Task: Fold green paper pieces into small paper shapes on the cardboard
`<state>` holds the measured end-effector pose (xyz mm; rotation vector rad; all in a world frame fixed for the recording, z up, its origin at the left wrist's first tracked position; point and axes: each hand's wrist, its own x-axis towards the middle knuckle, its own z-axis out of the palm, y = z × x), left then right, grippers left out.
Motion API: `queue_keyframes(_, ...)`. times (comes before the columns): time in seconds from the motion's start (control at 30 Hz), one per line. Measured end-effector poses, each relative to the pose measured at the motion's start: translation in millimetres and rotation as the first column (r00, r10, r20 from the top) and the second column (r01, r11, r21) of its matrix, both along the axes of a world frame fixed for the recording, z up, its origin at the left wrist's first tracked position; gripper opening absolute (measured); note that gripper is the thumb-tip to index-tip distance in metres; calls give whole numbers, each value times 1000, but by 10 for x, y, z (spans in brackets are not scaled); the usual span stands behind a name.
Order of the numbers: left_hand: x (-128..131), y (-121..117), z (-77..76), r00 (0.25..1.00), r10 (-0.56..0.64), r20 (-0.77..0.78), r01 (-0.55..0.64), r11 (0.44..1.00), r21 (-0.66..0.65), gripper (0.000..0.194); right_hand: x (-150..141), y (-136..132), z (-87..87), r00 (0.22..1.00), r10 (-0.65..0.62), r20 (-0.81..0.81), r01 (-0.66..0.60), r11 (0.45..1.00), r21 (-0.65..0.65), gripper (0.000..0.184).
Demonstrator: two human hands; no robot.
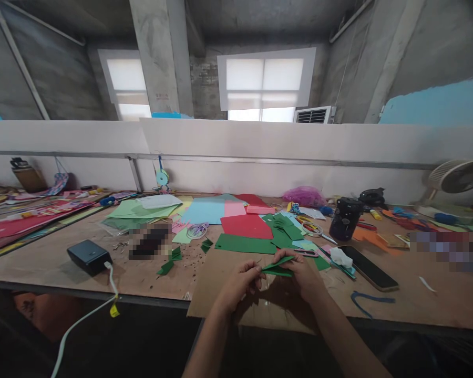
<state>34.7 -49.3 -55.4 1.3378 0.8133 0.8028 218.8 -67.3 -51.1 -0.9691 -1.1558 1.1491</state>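
Grey concrete walls [350,68], two bright windows [265,76]

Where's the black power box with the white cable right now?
Head view, left side: the black box sits near the table's front edge, left of the pixelated patch, white cable hanging down.

Bright and nearly washed out at the far window [265,79] and the far-left window [128,79], with pale daylight coming through both. Dim across the concrete ceiling [268,21], almost black under the table [165,281]. Shadowed on the cardboard [211,270] beneath the hands [242,281] [301,273]. Fairly sharp mid-table, softer at the sides. Stretched toward the edges, notably at the fan [459,176], right. Pixelated in patches left and right.
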Motion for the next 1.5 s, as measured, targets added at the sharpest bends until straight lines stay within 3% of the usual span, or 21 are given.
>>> queue_keyframes(0.3,-3,-1,-34,993,-72,-98,77,996,43,43,-24,-24,43,990,114,83,-115,993,4,9)
queue_keyframes(0.43,7,0,-12,991,-79,-107,82,996,27,42,-57,-65,89,993,79,83,-77,997,-26,12)
queue_keyframes(0.77,81,11,-89,991,137,-3,-136,986,98,42,-102,-55,75,981,-6,-196,-13,996,-92,26)
queue_keyframes(0.93,94,23,-121,988,154,-2,-152,979,138,40,-159,-119,161,997,18,-78,-28,990,-138,28)
queue_keyframes(1.13,93,-7,-91,991,130,-31,-124,980,157,40,-185,-158,216,987,-45,154,71,983,-167,30)
queue_keyframes(1.5,34,-18,-42,995,74,-68,-62,985,160,43,-121,-77,63,988,-110,106,122,986,-112,33)
